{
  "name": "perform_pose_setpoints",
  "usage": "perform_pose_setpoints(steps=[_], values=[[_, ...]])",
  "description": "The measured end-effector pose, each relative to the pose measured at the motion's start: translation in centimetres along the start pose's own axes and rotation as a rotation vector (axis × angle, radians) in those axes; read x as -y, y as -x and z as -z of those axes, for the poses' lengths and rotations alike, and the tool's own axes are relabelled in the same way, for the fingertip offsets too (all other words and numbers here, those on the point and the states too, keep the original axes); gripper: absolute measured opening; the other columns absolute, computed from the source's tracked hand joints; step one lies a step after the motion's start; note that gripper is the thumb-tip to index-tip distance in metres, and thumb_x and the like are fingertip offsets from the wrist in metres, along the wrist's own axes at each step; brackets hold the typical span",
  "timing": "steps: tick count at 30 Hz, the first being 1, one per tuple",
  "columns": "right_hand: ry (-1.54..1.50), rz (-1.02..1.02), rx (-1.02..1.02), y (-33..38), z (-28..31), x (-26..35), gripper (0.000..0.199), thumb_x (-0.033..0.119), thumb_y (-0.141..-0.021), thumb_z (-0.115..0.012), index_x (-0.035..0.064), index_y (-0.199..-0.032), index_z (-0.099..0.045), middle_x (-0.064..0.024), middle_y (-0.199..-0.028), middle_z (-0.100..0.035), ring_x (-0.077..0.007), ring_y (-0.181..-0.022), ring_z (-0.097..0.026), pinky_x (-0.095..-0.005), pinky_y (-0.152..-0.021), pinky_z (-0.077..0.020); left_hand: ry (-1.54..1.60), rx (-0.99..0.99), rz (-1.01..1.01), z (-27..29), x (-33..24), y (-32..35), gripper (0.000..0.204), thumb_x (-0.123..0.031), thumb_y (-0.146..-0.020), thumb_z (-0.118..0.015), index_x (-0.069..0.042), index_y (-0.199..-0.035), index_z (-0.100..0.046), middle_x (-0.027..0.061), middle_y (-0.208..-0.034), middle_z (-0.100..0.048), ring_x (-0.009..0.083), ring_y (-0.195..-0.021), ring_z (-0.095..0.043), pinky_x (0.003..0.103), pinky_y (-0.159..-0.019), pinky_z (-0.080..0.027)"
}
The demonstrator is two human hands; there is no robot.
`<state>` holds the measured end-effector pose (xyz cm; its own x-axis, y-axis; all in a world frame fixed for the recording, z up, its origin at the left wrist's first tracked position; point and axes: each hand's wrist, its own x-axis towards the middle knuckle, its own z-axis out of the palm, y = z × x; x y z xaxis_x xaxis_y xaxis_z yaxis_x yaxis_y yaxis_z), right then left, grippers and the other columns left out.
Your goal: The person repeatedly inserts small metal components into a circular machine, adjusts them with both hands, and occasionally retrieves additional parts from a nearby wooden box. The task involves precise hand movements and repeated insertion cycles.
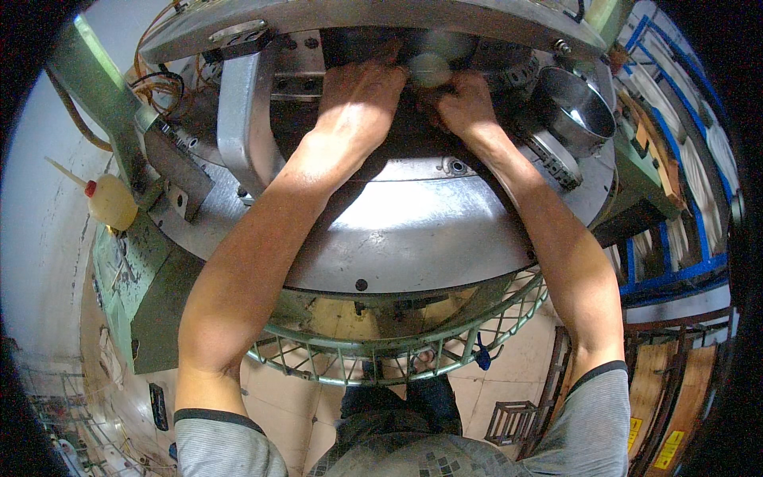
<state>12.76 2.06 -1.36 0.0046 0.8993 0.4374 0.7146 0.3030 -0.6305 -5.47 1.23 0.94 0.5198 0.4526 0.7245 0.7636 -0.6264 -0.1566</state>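
Note:
Both of my arms reach forward over a wide round metal machine bed [389,230] into a dark gap under its upper ring [373,17]. My left hand [366,91] goes into the gap with its back toward me; its fingers are mostly hidden. Close to its right, my right hand [465,103] has its fingers curled in, and what they grip, if anything, is out of sight. A pale round part [429,70] shows between the two hands. Left of my left wrist stands a thick grey metal bracket [242,119].
An open metal cup-shaped part [576,111] sits on the right side. A bottle of yellowish liquid [111,200] with a thin spout stands at left, near a green post [99,87]. Below the bed curves a green lattice guard [381,354]. Blue racks [675,274] stand at right.

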Motion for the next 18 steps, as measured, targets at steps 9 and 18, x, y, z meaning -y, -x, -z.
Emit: perform_pose_setpoints(steps=[9, 18], values=[[-0.077, -0.049, 0.034, 0.02, -0.05, -0.14, 0.023, 0.015, -0.078, -0.058, 0.0078, -0.092, -0.075, -0.0177, -0.076, -0.071, -0.0299, -0.070, -0.070, -0.0402, -0.071, -0.0560, 0.007, 0.138, 0.073, 0.15, -0.13, -0.46, 0.019, -0.009, -0.086, -0.053, -0.009, -0.093, -0.071, 0.0148, -0.110, -0.067, 0.0347, -0.096, -0.068, 0.047, -0.078, -0.057], [-0.045, 0.015, 0.000, -0.02, -0.16, -0.47, 0.026, 0.016, -0.076, -0.058, 0.0082, -0.095, -0.075, -0.0187, -0.081, -0.071, -0.0342, -0.077, -0.070, -0.0423, -0.076, -0.0558, 0.029, 0.012, -0.005, -0.30, 0.13, -0.03, 0.017, -0.009, -0.083, -0.055, -0.007, -0.088, -0.071, 0.0162, -0.107, -0.067, 0.0354, -0.093, -0.068, 0.047, -0.077, -0.056]])
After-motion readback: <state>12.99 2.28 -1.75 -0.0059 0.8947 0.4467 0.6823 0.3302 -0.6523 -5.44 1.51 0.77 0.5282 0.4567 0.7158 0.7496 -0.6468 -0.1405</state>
